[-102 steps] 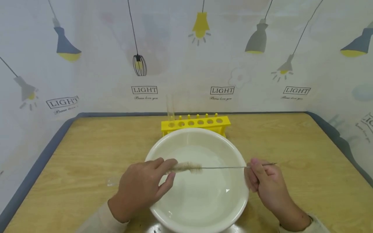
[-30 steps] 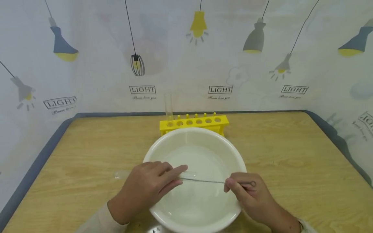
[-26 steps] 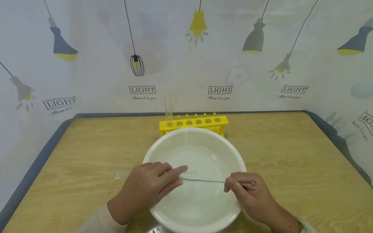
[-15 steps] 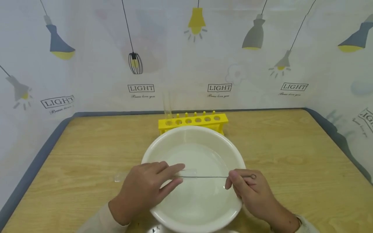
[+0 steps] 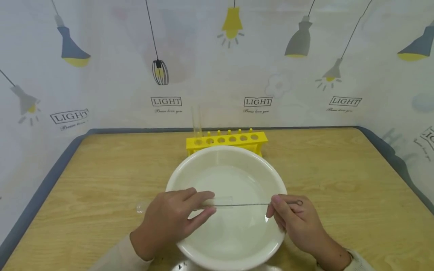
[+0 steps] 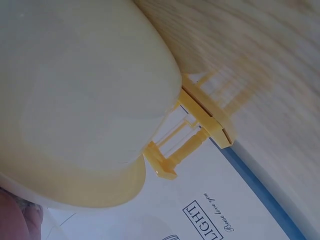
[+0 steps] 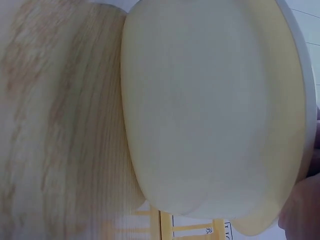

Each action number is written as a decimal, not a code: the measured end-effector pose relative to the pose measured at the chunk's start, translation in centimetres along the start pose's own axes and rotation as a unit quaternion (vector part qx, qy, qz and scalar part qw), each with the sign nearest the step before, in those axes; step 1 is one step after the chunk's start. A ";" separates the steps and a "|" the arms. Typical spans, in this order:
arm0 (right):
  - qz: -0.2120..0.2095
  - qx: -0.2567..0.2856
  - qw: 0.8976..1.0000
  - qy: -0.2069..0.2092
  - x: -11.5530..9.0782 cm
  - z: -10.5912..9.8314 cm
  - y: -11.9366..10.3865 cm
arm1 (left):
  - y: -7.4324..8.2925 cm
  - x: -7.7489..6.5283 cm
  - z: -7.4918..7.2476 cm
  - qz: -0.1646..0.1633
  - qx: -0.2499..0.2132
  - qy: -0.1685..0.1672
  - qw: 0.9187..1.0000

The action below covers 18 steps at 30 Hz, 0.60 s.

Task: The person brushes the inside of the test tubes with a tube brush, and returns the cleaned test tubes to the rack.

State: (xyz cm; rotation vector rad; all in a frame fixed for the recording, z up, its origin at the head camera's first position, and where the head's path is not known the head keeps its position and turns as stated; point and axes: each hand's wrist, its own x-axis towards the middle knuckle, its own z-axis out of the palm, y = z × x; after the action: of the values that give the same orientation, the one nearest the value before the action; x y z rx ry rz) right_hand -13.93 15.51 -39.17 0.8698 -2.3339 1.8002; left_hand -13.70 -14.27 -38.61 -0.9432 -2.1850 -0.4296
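Observation:
A clear test tube (image 5: 223, 199) lies sideways over the near half of a white basin (image 5: 234, 237). My left hand (image 5: 171, 214) grips it round the middle, so the open end points right and the rounded end sticks out on the left. Into that mouth runs the thin twisted wire of a test tube brush (image 5: 244, 204). Most of its bristles are hidden behind my left fingers, inside the tube. My right hand (image 5: 300, 222) pinches the wire near its looped end, over the basin's right rim.
A yellow test tube rack (image 5: 227, 139) stands right behind the basin, with another clear tube (image 5: 196, 122) upright in its leftmost hole. Water fills the bottom of the basin. The wooden table (image 5: 101, 169) ends at a printed backdrop.
The bristles, outside the tube 3.4 s ago, have gone into it as my right hand moved left. In the last half second that hand has drawn slightly back right. My left hand keeps its grip.

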 end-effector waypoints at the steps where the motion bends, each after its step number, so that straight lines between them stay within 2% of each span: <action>1: -0.001 0.000 1.000 -0.001 0.0 0.0 0.0 | 0.0 0.0 0.0 -0.001 -0.001 -0.002 1.000; 10: -0.030 0.017 0.999 0.014 0.3 0.1 0.0 | -0.1 0.0 -0.1 -0.005 -0.003 0.006 1.000; 18: -0.021 0.049 0.998 0.022 0.2 0.1 -0.1 | 0.0 0.2 -0.1 -0.002 -0.002 0.007 1.000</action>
State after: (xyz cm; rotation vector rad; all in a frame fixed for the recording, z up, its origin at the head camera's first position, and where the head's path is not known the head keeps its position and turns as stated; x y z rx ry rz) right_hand -14.02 15.33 -39.05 0.8753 -2.2004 1.9105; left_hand -13.70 -14.22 -38.42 -0.9355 -2.1745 -0.4410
